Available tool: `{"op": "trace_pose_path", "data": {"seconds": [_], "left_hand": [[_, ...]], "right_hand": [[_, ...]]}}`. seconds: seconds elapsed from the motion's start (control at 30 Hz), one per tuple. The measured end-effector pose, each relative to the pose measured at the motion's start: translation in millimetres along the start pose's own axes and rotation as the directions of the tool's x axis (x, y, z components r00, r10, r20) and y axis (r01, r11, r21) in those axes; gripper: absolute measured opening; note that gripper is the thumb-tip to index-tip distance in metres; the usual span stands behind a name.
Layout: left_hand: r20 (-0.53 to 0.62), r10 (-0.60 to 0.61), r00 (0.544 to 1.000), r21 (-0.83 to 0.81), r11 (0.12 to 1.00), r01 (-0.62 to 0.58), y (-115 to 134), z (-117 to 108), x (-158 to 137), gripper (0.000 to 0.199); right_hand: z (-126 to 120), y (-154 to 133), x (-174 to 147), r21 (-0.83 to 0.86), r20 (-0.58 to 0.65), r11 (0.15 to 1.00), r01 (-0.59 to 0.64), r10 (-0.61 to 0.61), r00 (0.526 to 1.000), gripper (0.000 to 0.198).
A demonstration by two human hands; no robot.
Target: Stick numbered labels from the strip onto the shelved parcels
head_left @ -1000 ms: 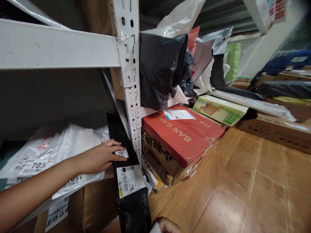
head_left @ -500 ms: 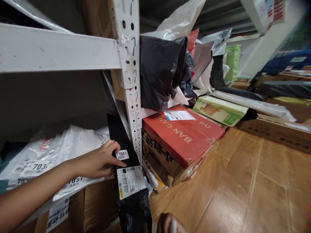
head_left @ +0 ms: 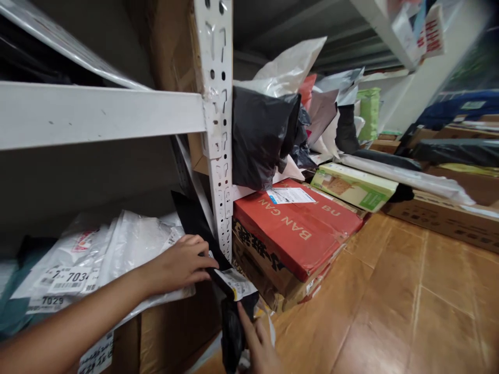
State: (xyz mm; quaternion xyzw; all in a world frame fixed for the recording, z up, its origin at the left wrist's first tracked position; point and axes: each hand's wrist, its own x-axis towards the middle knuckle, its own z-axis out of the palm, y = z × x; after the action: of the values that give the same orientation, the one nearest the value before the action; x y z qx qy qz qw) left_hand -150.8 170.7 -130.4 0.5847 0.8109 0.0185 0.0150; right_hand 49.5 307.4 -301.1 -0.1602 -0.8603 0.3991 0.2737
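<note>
A black plastic mailer bag (head_left: 234, 332) with a white shipping label (head_left: 239, 283) lies along the shelf edge beside the upright post, its near end bent down over the edge. My left hand (head_left: 185, 262) is closed on the bag's middle, thumb and fingers pressed near the label, covering most of a small sticker. From below, my right hand (head_left: 259, 343) grips the drooping end; its index finger lies along the bag's side and the thumb is mostly hidden. Clear plastic parcels (head_left: 136, 246) with number stickers sit under my left forearm.
A white perforated post (head_left: 220, 156) and a shelf beam (head_left: 97, 114) frame the space around my left arm. To the right stands a red carton (head_left: 296, 228) on the wooden floor (head_left: 390, 301). Black and white mailers (head_left: 265, 135) pile behind it, near a green box (head_left: 354, 184).
My right hand has risen from the bottom edge to the bag's near end. The bag's labelled part has bent and tilted. My left hand has shifted over the small sticker. The view has tilted up.
</note>
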Motion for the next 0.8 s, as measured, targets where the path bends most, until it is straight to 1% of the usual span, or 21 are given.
{"op": "trace_pose_path", "data": {"seconds": [0.03, 0.1, 0.17, 0.23, 0.3, 0.33, 0.37, 0.4, 0.47, 0.5, 0.53, 0.57, 0.6, 0.63, 0.7, 0.73, 0.77, 0.8], "left_hand": [[0.003, -0.011, 1.000, 0.012, 1.000, 0.011, 5, 1, 5, 0.026], [0.035, -0.055, 0.998, 0.012, 0.998, 0.054, 15, -1, 15, 0.025], [0.091, -0.108, 0.990, 0.008, 0.994, 0.107, 24, -4, 24, 0.027], [0.154, -0.141, 0.978, 0.036, 0.990, 0.137, 27, -9, 31, 0.031], [0.198, -0.145, 0.970, 0.077, 0.988, 0.132, 25, -12, 36, 0.032], [0.208, -0.146, 0.967, 0.089, 0.988, 0.130, 21, -13, 37, 0.032], [0.210, -0.152, 0.966, 0.096, 0.986, 0.134, 16, -14, 38, 0.032], [0.203, -0.162, 0.966, 0.097, 0.985, 0.145, 9, -14, 38, 0.032], [0.167, -0.196, 0.966, 0.089, 0.979, 0.184, -6, -15, 36, 0.026], [0.142, -0.218, 0.966, 0.080, 0.975, 0.208, -14, -16, 35, 0.021], [0.111, -0.240, 0.964, 0.066, 0.970, 0.233, -22, -16, 33, 0.018], [0.068, -0.267, 0.961, 0.048, 0.963, 0.264, -29, -17, 31, 0.020], [0.014, -0.303, 0.953, 0.031, 0.953, 0.302, -34, -17, 28, 0.027], [-0.051, -0.350, 0.935, 0.018, 0.936, 0.351, -38, -17, 24, 0.037], [-0.188, -0.454, 0.871, -0.016, 0.888, 0.460, -42, -16, 16, 0.058], [-0.237, -0.490, 0.839, -0.040, 0.868, 0.495, -41, -15, 13, 0.060], [-0.264, -0.506, 0.822, -0.065, 0.859, 0.508, -41, -13, 9, 0.058], [-0.269, -0.502, 0.822, -0.088, 0.863, 0.498, -40, -12, 6, 0.053]], "right_hand": [[1, -2, 8, 0.009, -0.069, 1.000, 0.026, -0.025, 0.997, 0.066], [3, -6, 25, 0.010, -0.195, 0.999, 0.032, -0.030, 0.980, 0.064], [5, -11, 39, -0.010, -0.262, 1.000, -0.002, -0.001, 0.965, 0.068], [7, -15, 50, -0.038, -0.262, 0.996, -0.079, 0.066, 0.963, 0.071], [10, -15, 60, -0.046, -0.257, 0.986, -0.158, 0.141, 0.956, 0.073], [11, -14, 65, -0.040, -0.265, 0.985, -0.167, 0.151, 0.952, 0.072], [12, -14, 71, -0.026, -0.268, 0.991, -0.133, 0.121, 0.956, 0.067], [13, -14, 78, 0.000, -0.269, 0.998, -0.062, 0.059, 0.961, 0.058], [14, -15, 92, 0.069, -0.260, 0.990, 0.124, -0.102, 0.960, 0.034], [15, -17, 98, 0.103, -0.255, 0.974, 0.199, -0.168, 0.952, 0.025], [15, -19, 103, 0.133, -0.258, 0.960, 0.247, -0.207, 0.944, 0.020], [16, -21, 107, 0.153, -0.268, 0.953, 0.260, -0.213, 0.940, 0.017], [16, -22, 110, 0.164, -0.278, 0.954, 0.250, -0.199, 0.940, 0.014], [16, -22, 111, 0.169, -0.280, 0.958, 0.234, -0.181, 0.943, 0.013], [14, -18, 108, 0.161, -0.266, 0.966, 0.204, -0.157, 0.951, 0.016], [13, -15, 106, 0.149, -0.261, 0.967, 0.205, -0.162, 0.952, 0.018], [11, -11, 103, 0.133, -0.268, 0.968, 0.214, -0.172, 0.948, 0.018], [9, -6, 100, 0.114, -0.282, 0.967, 0.230, -0.190, 0.940, 0.018]]}}
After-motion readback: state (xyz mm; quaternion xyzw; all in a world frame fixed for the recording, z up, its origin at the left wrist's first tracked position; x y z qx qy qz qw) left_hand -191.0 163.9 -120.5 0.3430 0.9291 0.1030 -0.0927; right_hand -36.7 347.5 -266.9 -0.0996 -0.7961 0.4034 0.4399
